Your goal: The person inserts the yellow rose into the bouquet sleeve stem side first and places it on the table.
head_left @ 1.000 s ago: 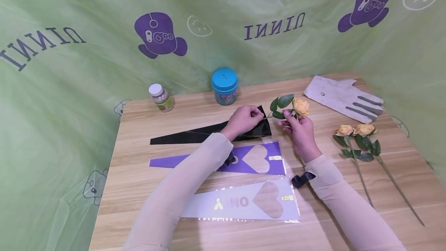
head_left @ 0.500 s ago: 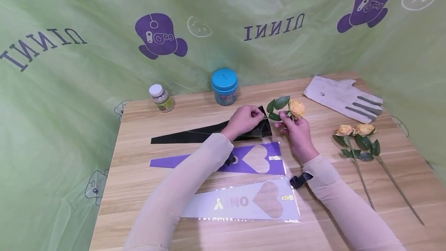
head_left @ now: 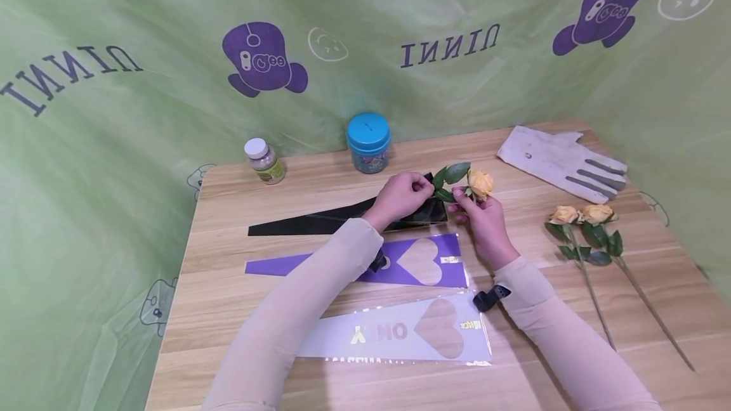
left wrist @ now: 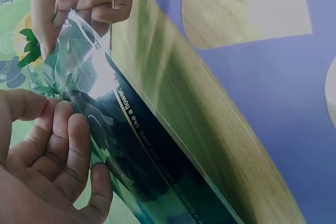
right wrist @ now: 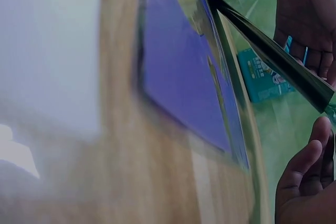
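In the head view my right hand (head_left: pixel 485 226) pinches a yellow artificial rose (head_left: pixel 481 182) just below its bloom. Its stem lies inside the mouth of a black tapered flower sleeve (head_left: pixel 320 221), with green leaves at the opening. My left hand (head_left: pixel 401 196) pinches the sleeve's upper edge at that wide end. Seen from the left wrist, the clear plastic mouth of the sleeve (left wrist: pixel 79 61) rises between both hands, and the left fingers (left wrist: pixel 79 137) are bent against its edge. From the right wrist, the sleeve (right wrist: pixel 273 51) slants up off the table; the rose is out of sight.
A purple sleeve (head_left: pixel 451 243) and a white one (head_left: pixel 414 351) lie nearer the body. Two yellow roses (head_left: pixel 598 213) and a grey-white glove (head_left: pixel 548 157) lie to the right. A blue-lidded jar (head_left: pixel 368 135) and a white-capped bottle (head_left: pixel 265 162) stand at the back.
My right hand has moved a little left and down with the rose, and less stem shows outside the black sleeve. The left hand has kept its place at the sleeve's mouth.
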{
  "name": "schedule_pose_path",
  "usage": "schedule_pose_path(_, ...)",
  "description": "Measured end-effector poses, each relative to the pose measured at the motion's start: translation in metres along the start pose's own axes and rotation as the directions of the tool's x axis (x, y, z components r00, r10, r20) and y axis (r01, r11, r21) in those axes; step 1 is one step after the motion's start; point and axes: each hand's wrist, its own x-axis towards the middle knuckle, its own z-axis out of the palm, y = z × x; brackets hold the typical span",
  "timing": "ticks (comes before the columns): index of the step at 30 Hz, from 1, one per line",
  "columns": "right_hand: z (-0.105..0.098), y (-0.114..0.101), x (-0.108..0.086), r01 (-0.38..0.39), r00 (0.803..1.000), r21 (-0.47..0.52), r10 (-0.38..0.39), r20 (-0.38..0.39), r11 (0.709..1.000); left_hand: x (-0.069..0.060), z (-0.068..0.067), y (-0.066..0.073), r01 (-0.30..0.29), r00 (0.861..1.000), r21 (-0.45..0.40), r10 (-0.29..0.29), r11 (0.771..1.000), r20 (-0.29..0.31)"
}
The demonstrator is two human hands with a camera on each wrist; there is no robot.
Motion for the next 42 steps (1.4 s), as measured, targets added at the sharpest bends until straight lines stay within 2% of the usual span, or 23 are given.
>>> schedule_pose_path(5,-0.001,-0.002,-0.002,-0.051,0.998,0.041,0.049,0.048,0.998,0.000,0.000,0.000,-0.002,1.000,-0.008,0.002,1.000,-0.008)
schedule_pose_path(8,-0.005,-0.003,-0.003,-0.063,0.991,0.043,0.058,0.121,0.997,-0.001,0.000,-0.001,0.003,1.000,-0.017,-0.003,1.000,-0.013)
schedule_pose_path(13,-0.015,-0.005,-0.001,-0.037,0.958,0.037,0.025,0.285,0.999,0.000,-0.002,-0.002,-0.001,1.000,-0.019,0.001,1.000,-0.020)
schedule_pose_path(16,-0.018,-0.005,0.000,-0.029,0.943,0.045,0.012,0.334,0.999,-0.001,-0.003,-0.002,0.001,1.000,-0.014,-0.001,1.000,-0.021)
schedule_pose_path(18,-0.019,-0.006,0.001,-0.026,0.940,0.046,0.009,0.341,0.999,-0.001,-0.004,-0.002,0.004,1.000,-0.008,-0.004,1.000,-0.021)
schedule_pose_path(27,-0.017,-0.010,0.002,-0.002,0.953,0.027,-0.006,0.304,1.000,-0.004,-0.008,0.000,-0.010,1.000,-0.015,0.010,1.000,-0.017)
schedule_pose_path(35,-0.012,-0.012,-0.001,-0.007,0.960,-0.036,0.017,0.281,0.999,-0.004,-0.008,0.005,-0.032,0.999,0.099,0.033,0.995,-0.009)
schedule_pose_path(42,-0.010,-0.008,-0.005,-0.023,0.961,-0.056,0.037,0.274,0.998,-0.002,-0.006,0.005,-0.056,0.998,0.123,0.057,0.991,-0.005)
